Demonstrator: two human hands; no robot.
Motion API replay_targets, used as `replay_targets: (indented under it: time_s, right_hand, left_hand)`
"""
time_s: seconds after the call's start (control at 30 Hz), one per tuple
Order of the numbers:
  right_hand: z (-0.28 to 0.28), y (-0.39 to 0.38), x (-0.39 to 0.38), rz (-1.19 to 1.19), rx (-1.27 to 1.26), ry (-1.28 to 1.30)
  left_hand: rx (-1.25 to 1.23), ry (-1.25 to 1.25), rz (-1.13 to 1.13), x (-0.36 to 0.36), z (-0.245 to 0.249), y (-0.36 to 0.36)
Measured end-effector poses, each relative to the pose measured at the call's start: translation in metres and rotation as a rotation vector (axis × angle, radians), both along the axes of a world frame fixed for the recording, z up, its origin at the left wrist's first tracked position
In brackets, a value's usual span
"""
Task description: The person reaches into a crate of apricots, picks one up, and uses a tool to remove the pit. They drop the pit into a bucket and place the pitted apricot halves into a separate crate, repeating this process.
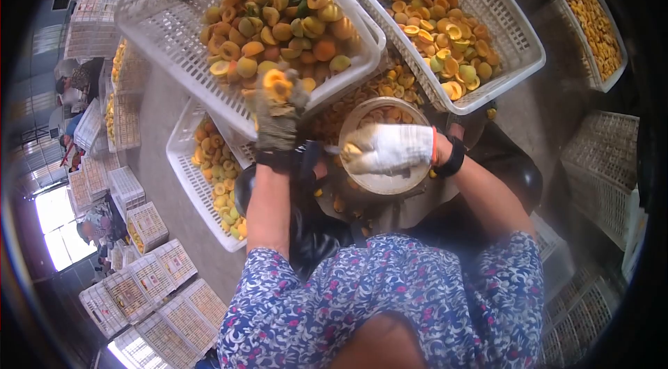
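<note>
My left hand (278, 115), in a dark, soiled glove, holds an opened orange fruit (278, 85) at the near edge of a large white crate (149, 56) of whole and cut fruit. My right hand (393, 147), in a white glove with an orange cuff, is closed over a round white bucket (386, 186). Something yellowish, blurred, shows at its fingertips; what it grips is unclear. Fruit pieces (390, 115) lie inside the bucket.
A second white crate (515, 42) of fruit halves stands at upper right, another (182, 167) at lower left. Loose fruit (403, 83) lies between the crates. Stacked crates (149, 285) and other people (101, 226) are at the left.
</note>
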State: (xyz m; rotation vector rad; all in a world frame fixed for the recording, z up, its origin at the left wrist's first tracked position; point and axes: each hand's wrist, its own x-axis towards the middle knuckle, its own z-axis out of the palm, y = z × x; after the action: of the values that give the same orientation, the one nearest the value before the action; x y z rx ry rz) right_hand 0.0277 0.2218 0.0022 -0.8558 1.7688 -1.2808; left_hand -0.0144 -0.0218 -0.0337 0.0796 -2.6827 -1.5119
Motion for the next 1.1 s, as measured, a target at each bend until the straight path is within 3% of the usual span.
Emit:
replay_targets:
  time_s: [0.07, 0.1, 0.17, 0.2, 0.27, 0.37, 0.4, 0.47, 0.5, 0.6, 0.63, 0.7, 0.83, 0.97, 1.03, 1.1]
  right_hand:
    - [-0.021, 0.005, 0.004, 0.111, 0.271, 0.237]
    - [-0.028, 0.008, 0.006, 0.102, 0.267, 0.241]
    - [-0.033, 0.009, 0.009, -0.010, 0.541, 0.251]
    - [-0.039, 0.009, 0.009, -0.012, 0.539, 0.250]
    - [-0.052, 0.009, 0.007, -0.033, 0.314, 0.393]
    - [-0.065, 0.013, 0.007, -0.106, 0.300, 0.463]
    - [-0.061, 0.015, 0.006, -0.112, 0.302, 0.464]
    - [-0.050, 0.016, 0.004, -0.091, 0.351, 0.435]
    - [-0.049, 0.017, 0.004, -0.084, 0.332, 0.443]
    - [-0.042, 0.017, 0.004, -0.072, 0.367, 0.387]
    - [-0.039, 0.017, 0.003, -0.070, 0.361, 0.382]
    - [-0.031, 0.019, 0.000, -0.094, 0.374, 0.389]
    - [-0.036, 0.022, -0.004, -0.108, 0.366, 0.426]
    - [-0.042, 0.024, -0.011, -0.111, 0.353, 0.324]
    - [-0.040, 0.029, -0.017, -0.265, 0.261, 0.400]
    - [-0.019, 0.035, -0.022, -0.458, 0.153, 0.438]
  left_hand:
    - [1.204, -0.242, 0.201, -0.007, 0.022, -0.011]
    - [1.035, -0.110, -0.049, -0.013, 0.010, -0.016]
    - [1.154, -0.110, 0.015, -0.017, 0.062, 0.044]
    - [1.278, -0.110, 0.089, -0.017, 0.079, 0.065]
    - [1.207, -0.097, 0.015, -0.029, 0.054, 0.058]
    - [0.044, -0.212, -0.096, -0.047, -0.009, 0.043]
    - [0.044, -0.210, -0.102, -0.045, -0.023, 0.044]
    - [-0.803, 0.226, -0.335, -0.037, -0.023, 0.057]
    - [-0.730, 0.079, -0.322, -0.036, -0.022, 0.062]
    - [-0.796, 0.087, -0.523, -0.049, -0.031, 0.062]
    - [-0.798, 0.091, -0.525, -0.049, -0.027, 0.064]
    - [-0.559, -0.057, -0.501, -0.056, -0.018, 0.068]
    - [-0.462, -0.037, -0.536, -0.053, -0.009, 0.053]
    - [-0.351, -0.220, -0.535, -0.051, -0.002, 0.045]
    - [-0.312, -0.275, -0.497, -0.046, 0.011, 0.041]
    - [0.498, -0.468, -0.211, -0.027, 0.045, 0.050]
